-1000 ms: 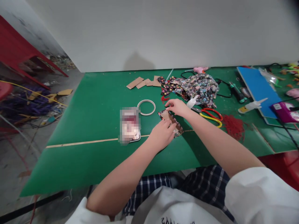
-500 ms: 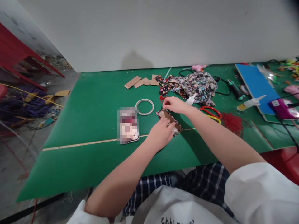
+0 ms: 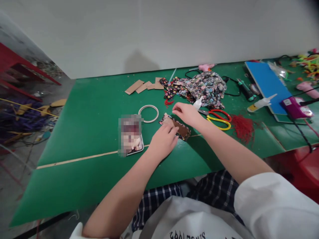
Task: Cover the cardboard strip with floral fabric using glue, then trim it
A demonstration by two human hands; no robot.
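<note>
Here's the left hand (image 3: pixel 163 139), unclenched, bent fingers laid across the left part of the cardboard piece (image 3: pixel 183 130) edged in floral fabric. That piece lies flat on the green tabletop (image 3: pixel 82 122), its bare brown part reaching out to the right of those fingers. And over on the far side, the right hand (image 3: pixel 184 114) hangs by the piece's far edge, fingers curled in; whether they pinch anything, I cannot tell. Left of the work, a pale ring (image 3: pixel 157 114) lies just beside a phone (image 3: pixel 136 146), partly blurred out. Farther back sits crumpled floral cloth (image 3: pixel 208 88), and to the right, scissors (image 3: pixel 219 126) with red and yellow handles beside red threads (image 3: pixel 242 127).
</note>
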